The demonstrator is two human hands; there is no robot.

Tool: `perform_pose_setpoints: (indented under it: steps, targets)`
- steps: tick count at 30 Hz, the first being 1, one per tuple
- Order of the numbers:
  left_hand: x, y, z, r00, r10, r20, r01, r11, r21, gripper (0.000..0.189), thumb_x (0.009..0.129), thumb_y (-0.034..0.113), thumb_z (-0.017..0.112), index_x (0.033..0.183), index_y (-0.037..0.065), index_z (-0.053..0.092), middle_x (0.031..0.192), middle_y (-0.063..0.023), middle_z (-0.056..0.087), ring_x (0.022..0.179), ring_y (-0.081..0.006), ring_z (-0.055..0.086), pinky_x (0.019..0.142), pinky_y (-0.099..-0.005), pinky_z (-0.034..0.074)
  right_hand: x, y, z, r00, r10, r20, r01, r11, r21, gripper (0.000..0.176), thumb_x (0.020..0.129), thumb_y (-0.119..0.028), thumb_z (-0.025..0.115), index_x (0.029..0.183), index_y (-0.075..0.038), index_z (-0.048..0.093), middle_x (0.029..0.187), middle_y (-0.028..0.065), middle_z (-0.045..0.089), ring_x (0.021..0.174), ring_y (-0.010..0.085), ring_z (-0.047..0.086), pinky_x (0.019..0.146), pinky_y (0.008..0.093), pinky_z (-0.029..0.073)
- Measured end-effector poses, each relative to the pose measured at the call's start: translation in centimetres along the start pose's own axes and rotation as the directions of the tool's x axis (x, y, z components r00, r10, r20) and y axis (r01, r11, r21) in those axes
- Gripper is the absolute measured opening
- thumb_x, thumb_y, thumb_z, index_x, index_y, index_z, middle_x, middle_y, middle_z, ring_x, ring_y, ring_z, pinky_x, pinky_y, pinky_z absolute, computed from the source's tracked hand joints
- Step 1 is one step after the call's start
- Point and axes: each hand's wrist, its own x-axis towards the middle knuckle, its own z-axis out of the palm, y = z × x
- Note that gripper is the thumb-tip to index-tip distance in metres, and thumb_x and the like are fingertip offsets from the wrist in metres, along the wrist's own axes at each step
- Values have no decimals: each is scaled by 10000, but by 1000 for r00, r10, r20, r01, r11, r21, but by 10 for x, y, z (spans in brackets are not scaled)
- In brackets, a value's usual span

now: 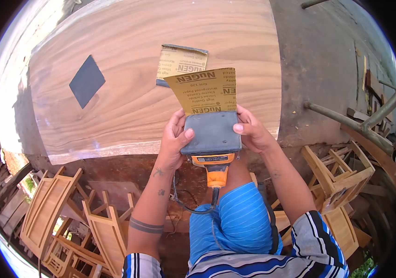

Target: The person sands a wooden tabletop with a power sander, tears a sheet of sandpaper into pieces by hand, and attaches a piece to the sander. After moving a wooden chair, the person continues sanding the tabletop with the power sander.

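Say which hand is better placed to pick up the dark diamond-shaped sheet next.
Probably the left hand: it is nearer the dark sheet than the right hand, though both hold the sander.

The only view comes from the wearer's head, facing forward and steeply down, close enough that both hands, left (177, 134) and right (252, 129), sit mid-view (rather bowed at the rim), with the worktop (128, 111) beyond them and the lap (230, 220) below.
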Motion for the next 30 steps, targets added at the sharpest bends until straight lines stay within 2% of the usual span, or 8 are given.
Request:
perform_pose_setpoints:
  steps: [4,10,14,19,22,25,28,30]
  targets:
    - [-2,-8,6,995,72,-68,-75,996,-54,752,761,366,755,1279,-22,373,1265,-172,493,1192,-223,488,1017,-344,392,1,5,-3,999,25,-44,-26,1000,-6,680,794,-225,693,1343,25,380,1266,130,517,1193,202,483,1045,337,346]
    - [1,-14,13,983,97,-158,-124,978,-167,642,850,427,661,1256,2,404,1218,-166,518,1150,-213,516,978,-342,424,13,12,-2,996,-28,-89,18,994,-111,640,807,-333,642,1296,18,425,1228,119,537,1147,183,511,985,313,393]
    - [6,-35,-1,971,102,-217,-152,962,-228,587,886,478,602,1206,9,451,1195,-153,525,1116,-203,526,962,-339,434,16,8,-12,999,-4,-42,-2,990,-144,545,860,-231,602,1318,5,422,1167,102,578,1105,164,530,988,305,382]
    - [4,-32,9,945,207,-252,-258,947,-193,626,908,555,520,1199,4,462,1193,-143,524,1109,-201,519,979,-355,416,22,0,-8,999,4,-45,-14,977,-211,520,859,-241,607,1293,-1,452,1156,97,581,1080,155,533,973,305,388]
    - [4,-33,11,937,221,-269,-282,935,-215,713,914,643,405,1206,-6,461,1190,-145,522,1140,-207,494,1004,-361,387,24,-2,-10,999,41,-30,-48,955,-291,552,839,-265,635,1289,-3,451,1155,98,579,1079,155,530,975,312,387]
    - [6,-30,12,929,183,-323,-272,928,-256,798,910,694,299,1249,-13,441,1216,-130,508,1141,-226,497,1002,-359,385,26,-2,-8,999,50,-8,-50,943,-329,571,816,-293,658,1268,-3,466,1159,99,576,1086,159,527,979,314,383]
    - [7,-32,14,912,82,-402,-218,926,-307,762,919,685,278,1192,1,473,1221,-129,504,1148,-213,493,993,-352,389,26,-7,-4,997,71,-9,-70,946,-315,542,803,-304,666,1223,-5,498,1151,103,574,1080,162,527,974,314,387]
    - [8,-32,17,912,95,-400,-230,925,-304,733,931,662,282,1177,4,490,1187,-126,528,1116,-213,512,979,-349,401,27,-5,-11,997,76,10,-70,953,-294,524,804,-311,659,1206,-9,513,1171,116,574,1097,175,528,980,324,390]
